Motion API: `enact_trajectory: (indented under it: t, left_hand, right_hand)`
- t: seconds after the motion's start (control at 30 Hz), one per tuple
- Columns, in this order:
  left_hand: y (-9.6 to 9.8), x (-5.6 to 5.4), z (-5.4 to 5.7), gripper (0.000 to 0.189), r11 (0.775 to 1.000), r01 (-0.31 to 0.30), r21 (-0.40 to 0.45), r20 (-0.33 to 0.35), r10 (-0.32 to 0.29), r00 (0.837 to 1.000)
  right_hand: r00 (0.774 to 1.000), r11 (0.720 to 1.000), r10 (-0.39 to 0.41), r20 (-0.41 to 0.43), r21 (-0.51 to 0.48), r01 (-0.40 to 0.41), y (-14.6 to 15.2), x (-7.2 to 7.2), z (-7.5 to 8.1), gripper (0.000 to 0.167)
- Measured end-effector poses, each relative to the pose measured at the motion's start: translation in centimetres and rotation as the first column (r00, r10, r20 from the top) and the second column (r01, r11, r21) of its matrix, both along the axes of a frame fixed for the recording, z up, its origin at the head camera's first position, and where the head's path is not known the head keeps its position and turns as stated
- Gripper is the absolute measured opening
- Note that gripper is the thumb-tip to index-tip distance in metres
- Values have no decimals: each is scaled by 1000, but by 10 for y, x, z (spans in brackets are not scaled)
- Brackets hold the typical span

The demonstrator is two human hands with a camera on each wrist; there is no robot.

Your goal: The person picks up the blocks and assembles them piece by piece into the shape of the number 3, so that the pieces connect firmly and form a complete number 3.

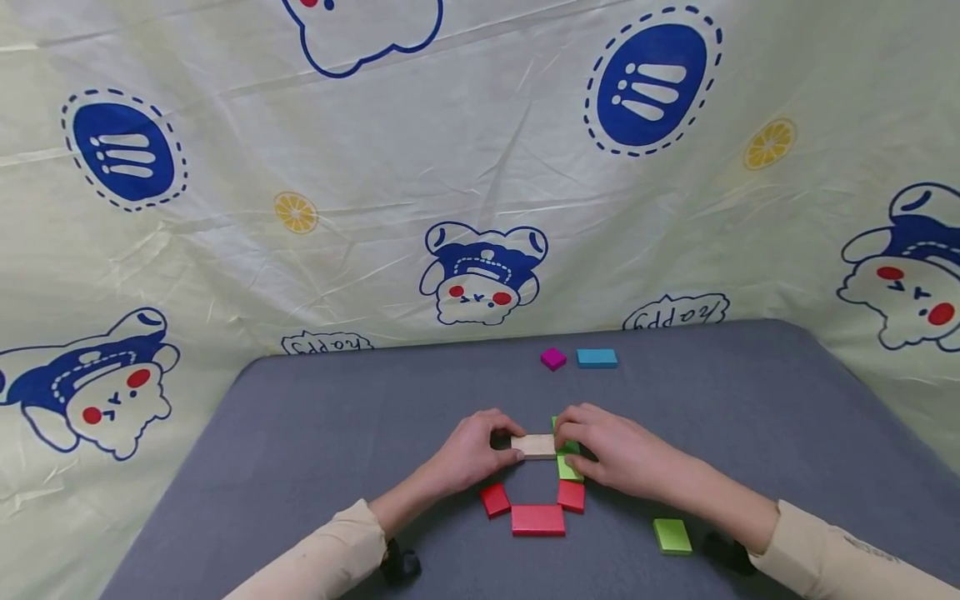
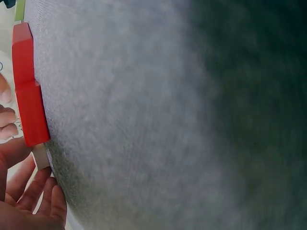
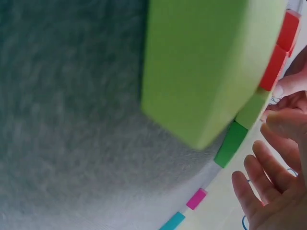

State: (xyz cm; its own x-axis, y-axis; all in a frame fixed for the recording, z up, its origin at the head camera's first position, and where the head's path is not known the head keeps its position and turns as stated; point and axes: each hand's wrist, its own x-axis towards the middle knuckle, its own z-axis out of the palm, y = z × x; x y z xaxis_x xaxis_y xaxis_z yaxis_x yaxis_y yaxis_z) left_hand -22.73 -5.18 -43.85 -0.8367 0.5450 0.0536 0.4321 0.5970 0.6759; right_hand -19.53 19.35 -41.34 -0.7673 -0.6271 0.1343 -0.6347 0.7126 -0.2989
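Observation:
My left hand point(image 1: 476, 450) pinches one end of a pale wooden block point(image 1: 534, 447) between thumb and fingers. The block's other end meets a column of green blocks. Over that column is my right hand point(image 1: 622, 450), its fingertips by the join and its thumb by a light green block point(image 1: 570, 468). In the right wrist view, its other fingers spread loosely beyond a dark green block point(image 3: 231, 143). Nearer me, two small red blocks point(image 1: 495, 500) flank a longer red block point(image 1: 537, 521). The right hand partly hides the green column.
A lone light green block point(image 1: 672, 536) lies beside my right forearm. Towards the far table edge are a magenta block point(image 1: 553, 359) and a blue block point(image 1: 597, 358). A printed curtain point(image 1: 360, 275) hangs behind the grey table point(image 1: 337, 417).

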Motion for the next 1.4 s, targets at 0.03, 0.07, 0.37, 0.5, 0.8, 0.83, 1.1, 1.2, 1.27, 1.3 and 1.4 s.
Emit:
enact_trajectory:
  t: [0.03, 0.07, 0.37, 0.5, 0.8, 0.83, 1.1, 1.2, 1.27, 1.3, 1.4]
  left_hand:
    - [0, 0, 0, 23, 1000, -3, 1, -2, 3, 1000]
    - [0, 0, 0, 23, 1000, -6, 1, -3, 6, 1000]
    - [0, -1, -1, 25, 1000, 0, -21, -31, -1, 1000]
    - [0, 0, -2, 24, 1000, 6, -27, -35, -7, 999]
    - [1, 2, -2, 23, 1000, -6, -14, -30, 6, 1000]
    - [2, 2, -2, 23, 1000, -11, -14, -26, 11, 1000]
    - [3, 2, -2, 21, 1000, -15, -8, -41, 15, 999]
    - [3, 3, -2, 21, 1000, -5, -11, -60, 4, 998]
    - [3, 4, -3, 21, 1000, -1, -12, -71, 0, 998]
    - [3, 4, -3, 21, 1000, 1, -13, -74, -2, 997]
    - [4, 5, -3, 21, 1000, 1, -14, -79, -2, 997]
  right_hand:
    - [1000, 1000, -4, -12, -6, 4, 0, 1, 1, 15]
    - [1000, 1000, -12, -22, -11, 12, 0, 3, 3, 16]
    - [994, 994, -107, 14, -32, 107, 17, 28, 7, 19]
    - [991, 991, -126, 42, -30, 127, 29, 43, 6, 22]
    - [973, 984, -177, 149, 12, 177, 60, 73, 0, 23]
    - [969, 984, -179, 170, 19, 179, 64, 75, -1, 25]
    - [901, 971, -237, 364, 90, 220, 86, 89, -15, 51]
    - [884, 971, -238, 403, 98, 217, 91, 90, -19, 52]
    - [878, 974, -225, 421, 90, 207, 93, 90, -21, 50]
    - [879, 977, -214, 426, 83, 198, 93, 90, -21, 49]
    - [880, 983, -181, 439, 58, 173, 94, 89, -21, 45]
